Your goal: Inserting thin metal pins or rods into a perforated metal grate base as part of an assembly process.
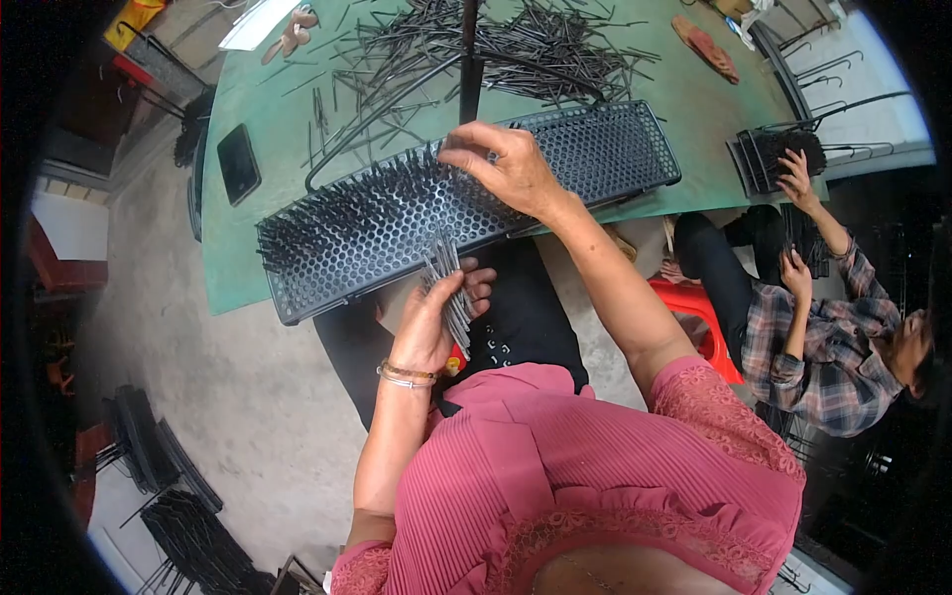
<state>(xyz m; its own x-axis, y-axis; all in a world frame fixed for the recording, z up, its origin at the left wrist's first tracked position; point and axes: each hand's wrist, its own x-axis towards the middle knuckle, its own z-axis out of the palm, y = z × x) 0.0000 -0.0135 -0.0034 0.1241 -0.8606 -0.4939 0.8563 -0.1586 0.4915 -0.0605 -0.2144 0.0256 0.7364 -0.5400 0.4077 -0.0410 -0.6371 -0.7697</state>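
A long black perforated rack lies tilted across the near edge of the table, over my lap. Thin dark rods stand upright in its holes over the left and middle far rows; the right part shows bare holes. Below the rack's middle, my left hand is closed around a bundle of thin grey rods. My right hand is above the rack, by the last standing rods, fingers bent together in a pinch. What those fingertips hold, if anything, is too small to make out.
A loose pile of dark rods covers the far part of the green table. A black phone lies at its left. A metal post rises behind the rack. At right, a co-worker in a plaid shirt handles another rack.
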